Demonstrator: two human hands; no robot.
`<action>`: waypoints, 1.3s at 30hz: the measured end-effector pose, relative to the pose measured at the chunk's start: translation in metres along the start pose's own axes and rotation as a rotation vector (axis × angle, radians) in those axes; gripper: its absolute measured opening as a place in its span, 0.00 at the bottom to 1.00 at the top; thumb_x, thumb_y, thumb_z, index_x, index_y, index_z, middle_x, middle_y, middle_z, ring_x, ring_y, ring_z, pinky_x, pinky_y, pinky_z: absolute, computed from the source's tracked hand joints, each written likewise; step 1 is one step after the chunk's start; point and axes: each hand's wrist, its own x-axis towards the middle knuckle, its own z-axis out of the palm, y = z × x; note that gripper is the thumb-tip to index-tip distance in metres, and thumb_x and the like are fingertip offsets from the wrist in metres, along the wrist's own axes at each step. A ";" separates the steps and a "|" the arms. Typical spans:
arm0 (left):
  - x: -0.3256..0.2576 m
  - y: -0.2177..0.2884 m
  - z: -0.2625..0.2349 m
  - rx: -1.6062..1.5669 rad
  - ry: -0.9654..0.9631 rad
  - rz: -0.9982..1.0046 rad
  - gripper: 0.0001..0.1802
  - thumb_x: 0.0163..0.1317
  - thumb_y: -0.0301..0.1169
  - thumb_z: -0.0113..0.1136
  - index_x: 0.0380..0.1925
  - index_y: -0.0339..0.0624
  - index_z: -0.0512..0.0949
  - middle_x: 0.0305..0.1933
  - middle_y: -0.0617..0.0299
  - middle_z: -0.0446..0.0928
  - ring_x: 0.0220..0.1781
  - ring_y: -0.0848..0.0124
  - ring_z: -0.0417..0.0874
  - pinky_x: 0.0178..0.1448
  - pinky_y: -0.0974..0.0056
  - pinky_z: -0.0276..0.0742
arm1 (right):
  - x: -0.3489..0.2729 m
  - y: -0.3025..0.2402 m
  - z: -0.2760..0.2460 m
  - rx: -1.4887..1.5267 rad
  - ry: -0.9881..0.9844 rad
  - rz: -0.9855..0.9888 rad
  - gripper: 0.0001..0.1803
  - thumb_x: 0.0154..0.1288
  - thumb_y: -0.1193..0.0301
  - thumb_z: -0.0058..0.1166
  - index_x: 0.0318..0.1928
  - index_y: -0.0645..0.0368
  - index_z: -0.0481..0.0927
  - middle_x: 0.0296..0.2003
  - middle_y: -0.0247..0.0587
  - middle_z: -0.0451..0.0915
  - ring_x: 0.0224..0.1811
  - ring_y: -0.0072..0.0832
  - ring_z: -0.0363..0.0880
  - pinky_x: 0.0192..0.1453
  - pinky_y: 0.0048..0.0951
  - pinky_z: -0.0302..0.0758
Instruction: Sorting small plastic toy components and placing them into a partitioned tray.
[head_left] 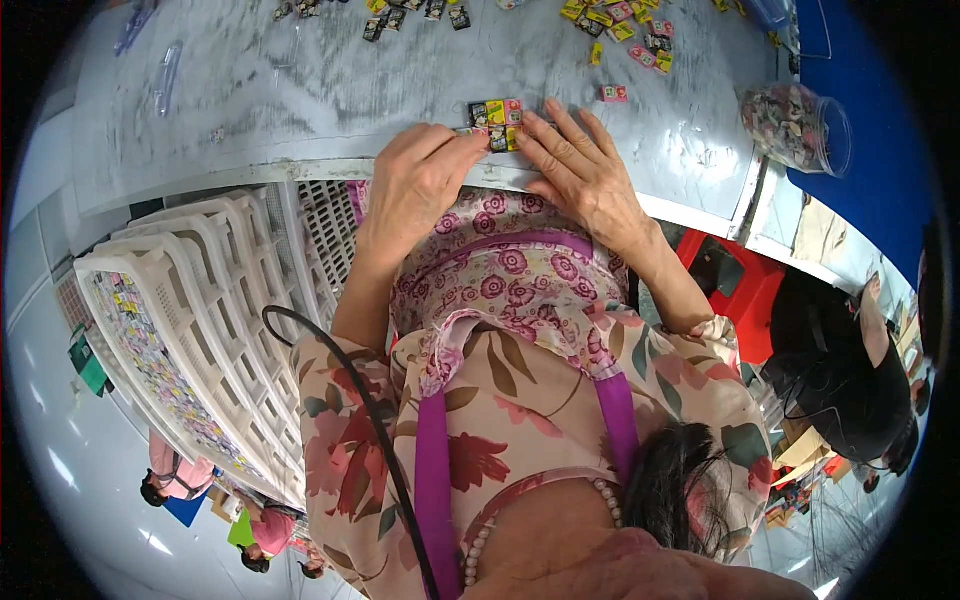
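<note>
The grey worktable (300, 90) fills the upper part of the view, and at its near edge lies a small cluster of little packets (497, 122), the things both hands are busy with. They look very light and thin, probably slick-wrapped and a little flexible, so they would slide easily on the smooth top and are likely best pinched at their edges or pressed flat and pushed together with the fingertips. The left hand (425, 180) curls over the table edge with its fingertips touching the cluster from the left; whether it pinches a packet I cannot tell. The right hand (580, 170) lies flat with fingers spread, its fingertips against the cluster's right side. The packets are small squares and rectangles in yellow, green, pink and black, laid side by side. More loose packets (625, 30) are scattered farther back, a clear jar (795, 125) of them stands at the right, and a white slatted crate (190, 330) holding many more sits at the person's left.
</note>
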 end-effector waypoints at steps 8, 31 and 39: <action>-0.004 -0.001 0.007 0.083 -0.082 0.133 0.13 0.51 0.27 0.71 0.39 0.46 0.86 0.27 0.67 0.73 0.31 0.69 0.77 0.36 0.63 0.75 | -0.001 0.001 0.000 0.017 0.019 -0.014 0.35 0.59 0.63 0.65 0.68 0.55 0.72 0.70 0.39 0.68 0.75 0.41 0.61 0.76 0.49 0.59; 0.029 0.000 0.025 -0.204 -0.224 0.006 0.32 0.49 0.27 0.65 0.59 0.44 0.74 0.51 0.51 0.72 0.54 0.54 0.74 0.57 0.55 0.74 | -0.020 0.007 0.003 0.709 0.417 0.583 0.26 0.74 0.73 0.49 0.69 0.66 0.67 0.63 0.45 0.75 0.60 0.32 0.77 0.64 0.31 0.71; 0.040 -0.005 -0.089 -0.023 0.093 -0.032 0.26 0.49 0.32 0.69 0.51 0.44 0.78 0.44 0.53 0.76 0.50 0.53 0.76 0.54 0.54 0.76 | 0.015 -0.003 -0.034 0.794 0.643 0.591 0.24 0.76 0.67 0.51 0.67 0.64 0.72 0.59 0.46 0.79 0.52 0.30 0.80 0.48 0.29 0.72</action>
